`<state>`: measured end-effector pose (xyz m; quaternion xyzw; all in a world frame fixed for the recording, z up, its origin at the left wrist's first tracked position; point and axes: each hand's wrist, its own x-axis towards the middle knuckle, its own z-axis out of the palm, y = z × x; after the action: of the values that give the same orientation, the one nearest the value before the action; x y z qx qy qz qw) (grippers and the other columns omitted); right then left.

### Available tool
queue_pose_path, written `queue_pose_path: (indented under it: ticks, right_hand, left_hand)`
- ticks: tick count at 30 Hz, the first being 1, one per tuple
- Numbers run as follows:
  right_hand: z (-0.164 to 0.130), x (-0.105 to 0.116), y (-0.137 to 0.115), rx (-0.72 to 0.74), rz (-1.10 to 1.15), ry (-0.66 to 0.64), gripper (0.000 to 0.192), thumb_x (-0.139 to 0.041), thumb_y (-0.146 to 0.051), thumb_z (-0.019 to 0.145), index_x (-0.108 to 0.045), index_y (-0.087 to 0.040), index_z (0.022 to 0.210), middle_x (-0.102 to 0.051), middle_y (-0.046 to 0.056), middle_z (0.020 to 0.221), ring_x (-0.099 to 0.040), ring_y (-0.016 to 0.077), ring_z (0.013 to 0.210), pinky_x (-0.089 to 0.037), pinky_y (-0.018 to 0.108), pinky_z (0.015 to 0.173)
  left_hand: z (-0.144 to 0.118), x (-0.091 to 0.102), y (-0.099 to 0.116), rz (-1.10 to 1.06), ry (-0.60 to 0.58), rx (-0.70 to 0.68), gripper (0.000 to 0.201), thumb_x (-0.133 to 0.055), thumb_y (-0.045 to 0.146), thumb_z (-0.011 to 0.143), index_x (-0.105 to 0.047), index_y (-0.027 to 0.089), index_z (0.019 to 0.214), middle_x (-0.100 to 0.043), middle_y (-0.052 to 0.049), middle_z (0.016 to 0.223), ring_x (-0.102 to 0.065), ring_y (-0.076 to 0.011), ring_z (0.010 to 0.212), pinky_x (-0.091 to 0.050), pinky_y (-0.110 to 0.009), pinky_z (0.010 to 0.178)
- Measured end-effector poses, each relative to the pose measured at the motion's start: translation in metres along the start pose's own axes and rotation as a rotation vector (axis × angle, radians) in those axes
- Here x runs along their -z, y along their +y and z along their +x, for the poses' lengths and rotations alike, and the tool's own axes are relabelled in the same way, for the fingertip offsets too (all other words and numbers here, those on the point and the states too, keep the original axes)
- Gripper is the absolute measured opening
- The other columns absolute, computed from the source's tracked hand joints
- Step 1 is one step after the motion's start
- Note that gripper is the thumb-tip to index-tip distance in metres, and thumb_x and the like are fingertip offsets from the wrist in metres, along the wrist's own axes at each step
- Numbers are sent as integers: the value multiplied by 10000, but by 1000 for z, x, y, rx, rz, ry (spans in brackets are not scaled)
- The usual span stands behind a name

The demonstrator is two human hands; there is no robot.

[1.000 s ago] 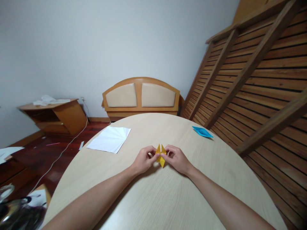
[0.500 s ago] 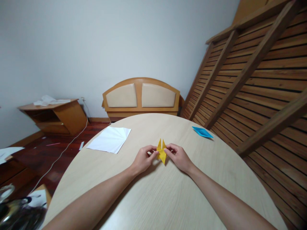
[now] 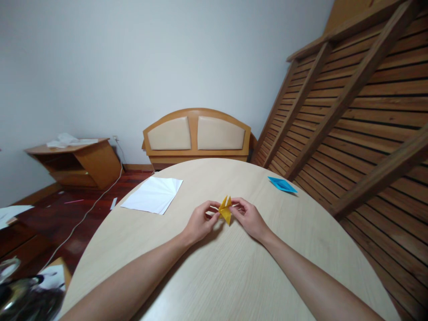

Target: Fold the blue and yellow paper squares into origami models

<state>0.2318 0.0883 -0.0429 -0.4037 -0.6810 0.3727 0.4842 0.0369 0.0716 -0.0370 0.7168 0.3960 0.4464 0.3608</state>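
A small piece of folded yellow origami paper is held just above the middle of the round table. Two narrow points stick up at its far end and one point aims toward me. My left hand pinches its left edge between thumb and fingers. On the other side, my right hand grips the right edge, thumb on the near face. Fingertips of both hands partly cover the paper's sides.
White creased paper lies at the table's left. A folded blue paper boat shape rests near the right edge. Beyond the table stand a headboard and, leaning at right, a slatted wooden frame.
The yellow paper has tilted and turned slightly, and its two far points now lean to the right. Both hands stay nearly in place, with small finger shifts.
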Motion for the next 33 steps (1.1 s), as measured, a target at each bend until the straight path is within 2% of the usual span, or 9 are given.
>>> queue_pose_path:
  ticks: [8,13,17,20,23,25,28,33]
  right_hand:
    - [0,-1,1,14,12,-33,207,-612,-305,871,-651,-206,1048,-728,61,1029,-700,195,927,-584,349,833]
    - [-3,-1,-2,32,-60,-90,327,-628,-317,894,-637,-192,1196,-712,96,1144,-689,219,1013,-564,399,908]
    - [-6,-1,-1,79,-111,-135,481,-713,-297,834,-591,-204,1290,-651,103,1278,-643,235,1130,-505,422,1014]
    - [-8,-2,-1,95,-133,-154,536,-746,-282,802,-575,-212,1305,-633,97,1305,-609,241,1189,-471,419,1057]
    - [-8,-1,-2,77,-132,-172,513,-740,-298,812,-569,-211,1288,-646,93,1276,-614,236,1174,-477,409,1045]
    - [-9,-1,-4,74,-130,-189,478,-732,-308,823,-574,-214,1264,-660,84,1239,-626,232,1141,-490,403,1021]
    - [-8,0,-7,94,-155,-190,434,-725,-282,825,-590,-220,1233,-670,73,1198,-635,228,1099,-498,398,994]
    - [-7,0,-9,160,-207,-171,382,-700,-213,818,-630,-227,1193,-654,73,1193,-616,230,1112,-478,409,1014]
  left_hand:
    - [0,-1,-4,-7,-7,-7,184,-631,255,873,-620,167,1033,-683,-90,1073,-692,-192,914,-589,-268,683]
    - [0,-2,-9,31,-5,7,229,-638,238,862,-603,170,1078,-675,-85,1068,-686,-175,843,-566,-260,657]
    - [-1,1,-11,212,16,-38,243,-679,243,844,-616,201,1075,-673,-47,1009,-644,-162,780,-532,-264,655]
    - [-1,4,-11,354,31,-148,254,-721,230,814,-635,214,1051,-662,-53,1032,-628,-202,924,-520,-328,827]
    - [-1,5,-11,413,53,-234,309,-764,261,795,-638,215,1073,-633,-87,1171,-572,-248,1119,-462,-396,979]
    - [-1,5,-11,412,54,-224,378,-775,293,794,-619,207,1128,-616,-105,1234,-561,-260,1159,-452,-416,1002]
    - [-1,3,-11,393,33,-134,479,-780,346,792,-581,189,1199,-639,-115,1214,-601,-269,1122,-476,-419,976]
    - [-1,1,-11,368,-1,-114,491,-745,370,817,-553,193,1233,-654,-111,1203,-621,-264,1104,-481,-414,978]
